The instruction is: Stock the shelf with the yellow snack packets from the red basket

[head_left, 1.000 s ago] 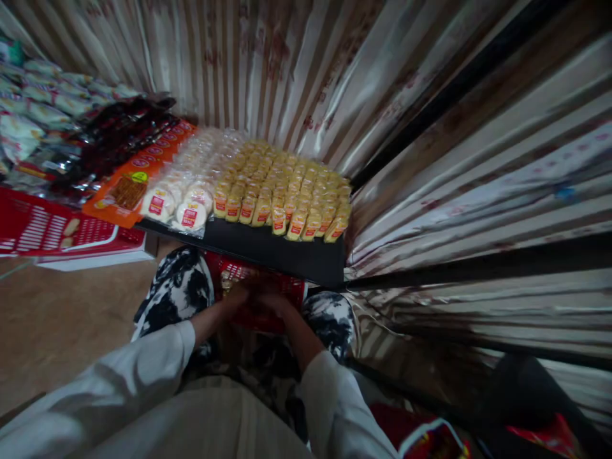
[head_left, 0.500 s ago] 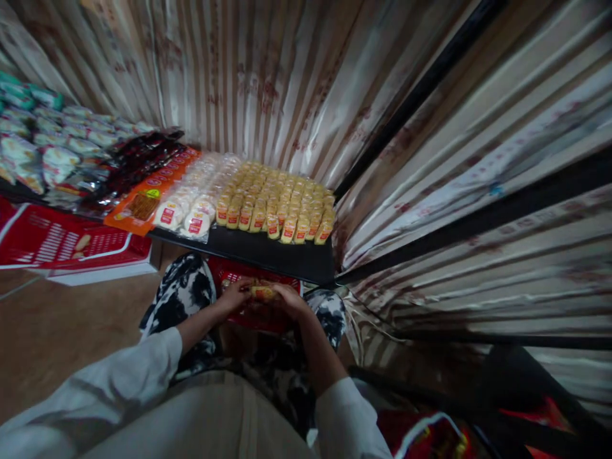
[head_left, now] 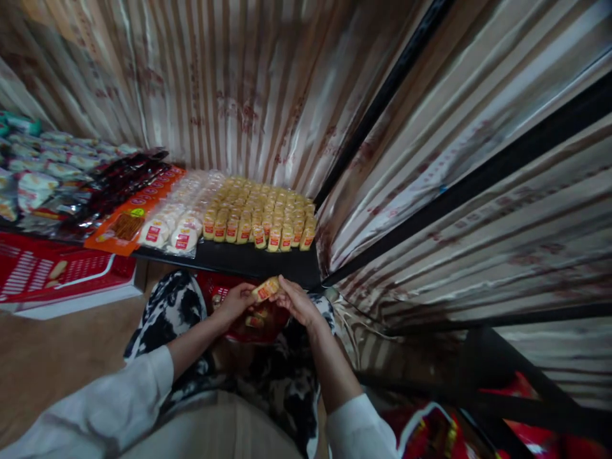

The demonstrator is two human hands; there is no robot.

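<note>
Between my two hands is a small yellow wrapped snack cake [head_left: 266,290] with a red label, tilted up at its right end. My left hand [head_left: 235,302] pinches its left end. The fingers of my right hand [head_left: 295,301] are closed on its right end. Below them, between my knees, a red basket [head_left: 229,334] holds a few more yellow packs [head_left: 255,319], partly hidden by my hands. Just beyond, rows of the same yellow snack cakes [head_left: 261,210] stand on the right part of a black shelf [head_left: 248,260].
Left along the shelf lie round white wrapped crackers [head_left: 184,237], an orange packet [head_left: 125,223], dark packets [head_left: 108,188] and white pouches [head_left: 36,189]. Another red basket [head_left: 86,274] sits below at left. Black metal bars [head_left: 411,239] and a striped curtain [head_left: 229,83] enclose the right and back.
The snack cake has come up higher from the basket and its right end has tilted up. Packs in the basket now show beneath my hands. The whole view has shifted slightly.
</note>
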